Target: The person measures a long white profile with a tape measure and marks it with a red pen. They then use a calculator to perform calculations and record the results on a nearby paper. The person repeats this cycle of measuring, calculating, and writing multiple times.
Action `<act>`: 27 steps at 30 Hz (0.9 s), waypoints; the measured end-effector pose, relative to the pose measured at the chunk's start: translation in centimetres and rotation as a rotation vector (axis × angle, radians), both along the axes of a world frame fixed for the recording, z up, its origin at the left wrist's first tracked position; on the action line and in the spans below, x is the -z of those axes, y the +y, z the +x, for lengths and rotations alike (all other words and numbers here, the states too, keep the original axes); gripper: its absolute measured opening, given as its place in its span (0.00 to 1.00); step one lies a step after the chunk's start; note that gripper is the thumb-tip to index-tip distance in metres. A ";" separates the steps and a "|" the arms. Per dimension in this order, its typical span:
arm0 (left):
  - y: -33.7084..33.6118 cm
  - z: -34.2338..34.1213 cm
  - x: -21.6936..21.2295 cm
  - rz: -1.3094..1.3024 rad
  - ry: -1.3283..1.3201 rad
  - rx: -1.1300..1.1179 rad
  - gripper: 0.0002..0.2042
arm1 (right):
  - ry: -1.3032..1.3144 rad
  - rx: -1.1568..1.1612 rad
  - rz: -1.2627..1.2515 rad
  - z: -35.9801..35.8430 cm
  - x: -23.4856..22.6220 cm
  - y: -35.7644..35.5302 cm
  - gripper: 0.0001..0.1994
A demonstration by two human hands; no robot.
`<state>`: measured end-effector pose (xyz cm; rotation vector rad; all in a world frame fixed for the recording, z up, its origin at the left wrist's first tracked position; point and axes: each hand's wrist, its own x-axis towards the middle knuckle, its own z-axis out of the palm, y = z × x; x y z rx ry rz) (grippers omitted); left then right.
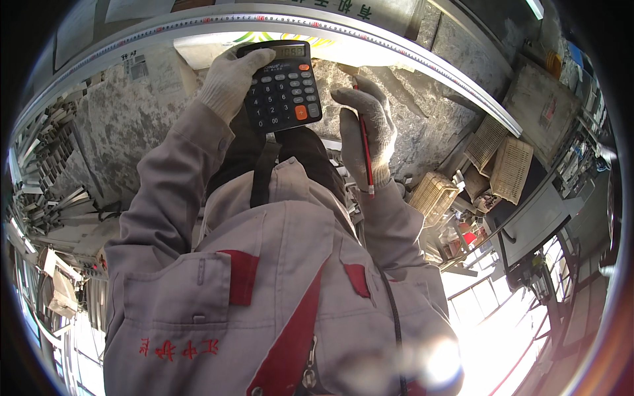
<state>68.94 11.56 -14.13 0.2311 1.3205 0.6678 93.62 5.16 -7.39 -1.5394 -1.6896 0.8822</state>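
My left hand (232,78), in a whitish knit glove, grips the upper left side of a black calculator (269,99). Its thumb lies across the top by the small display, where digits show. The calculator has grey and black keys and a few orange ones. To the right of it, my right hand (370,129), gloved alike, is raised with its fingers curled. A slim red-and-black pencil (365,148) is held in that hand, its length running down along the palm toward the wrist. A gap separates the right fingers from the calculator's edge.
A long measuring rule (261,18) runs along a pale rail beyond my hands. Tan plastic baskets (432,198) stand on the floor at right, near a grey cabinet (535,221). Stacked metal profiles (49,158) lie at left. The floor (119,125) is worn and stained.
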 end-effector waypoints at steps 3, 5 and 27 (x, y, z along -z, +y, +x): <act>-0.1 0.0 0.2 0.004 0.022 0.040 0.17 | 0.341 0.140 -0.192 0.9 0.5 1.7 0.14; -0.2 -0.2 0.2 0.008 0.047 0.092 0.18 | 0.223 0.097 -0.184 2.4 0.9 3.3 0.15; 1.2 -0.7 2.8 -0.036 0.198 0.253 0.24 | 0.369 0.092 -0.430 5.5 13.3 11.6 0.09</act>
